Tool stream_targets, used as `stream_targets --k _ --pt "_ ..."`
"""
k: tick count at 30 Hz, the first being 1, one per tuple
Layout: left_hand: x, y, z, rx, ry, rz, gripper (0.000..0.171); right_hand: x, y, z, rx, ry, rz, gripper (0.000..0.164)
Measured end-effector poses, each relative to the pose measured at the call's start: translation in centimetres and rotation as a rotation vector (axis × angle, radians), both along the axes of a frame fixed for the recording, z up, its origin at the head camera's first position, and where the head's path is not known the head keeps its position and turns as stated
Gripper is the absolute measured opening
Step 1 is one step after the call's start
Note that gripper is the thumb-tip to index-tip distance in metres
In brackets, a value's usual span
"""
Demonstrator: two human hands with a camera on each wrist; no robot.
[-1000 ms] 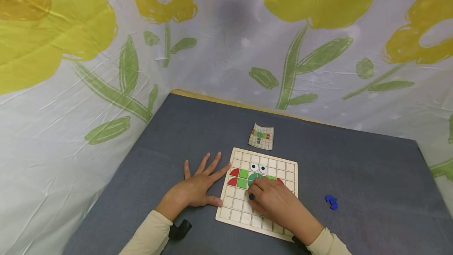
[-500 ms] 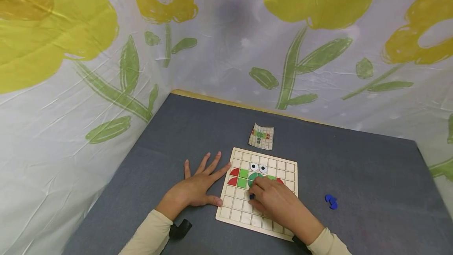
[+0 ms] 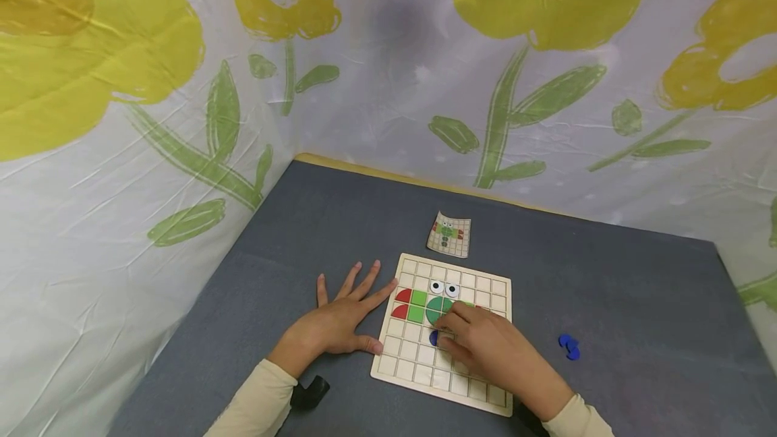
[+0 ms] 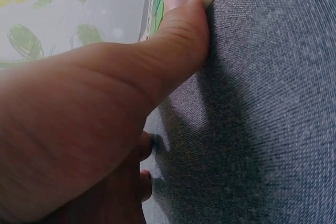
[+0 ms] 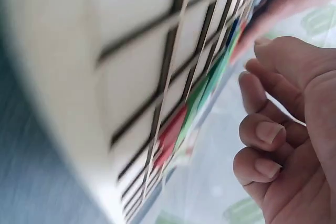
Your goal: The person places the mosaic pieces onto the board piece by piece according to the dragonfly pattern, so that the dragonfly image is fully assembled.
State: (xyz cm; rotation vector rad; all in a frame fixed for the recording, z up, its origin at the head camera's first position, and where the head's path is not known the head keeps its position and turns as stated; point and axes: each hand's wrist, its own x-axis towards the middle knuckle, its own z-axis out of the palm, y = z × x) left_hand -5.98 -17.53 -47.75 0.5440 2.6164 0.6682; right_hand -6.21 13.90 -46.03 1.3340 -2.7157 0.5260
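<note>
A wooden grid board lies on the table with flat colored pieces set in its squares. My left hand is spread beside it, thumb and a fingertip at its left edge; the thumb overlaps the board's edge in the left wrist view. A blue quarter-round piece sits in a square below the dark green circle. My right hand hovers just right of it, fingers loosely bent with nothing between them. Red quarter-rounds, light green squares and two eye discs fill other squares. The right hand hides part of the pattern.
A small picture card showing a similar pattern lies behind the board. Several loose blue pieces rest on the dark grey table to the right. A flower-printed cloth hangs behind and at the left.
My right hand has let go of the blue piece and drawn slightly right, leaving it on the board. The left hand stays still.
</note>
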Motion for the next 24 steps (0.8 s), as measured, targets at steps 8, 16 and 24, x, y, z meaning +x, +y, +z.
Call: stream_targets --k 8,16,24 --pt "0.1 0.4 1.0 -0.057 -0.02 0.012 0.11 -0.8 4.5 1.0 -0.021 0.028 -0.148 0.02" --pt "0.2 0.5 1.1 -0.06 -0.023 0.018 0.112 -1.0 9.9 1.7 0.021 0.044 -0.289 0.027" --pt "0.1 0.5 1.0 -0.054 -0.022 0.013 0.111 -1.1 13.9 2.5 0.043 -0.007 -0.34 0.026"
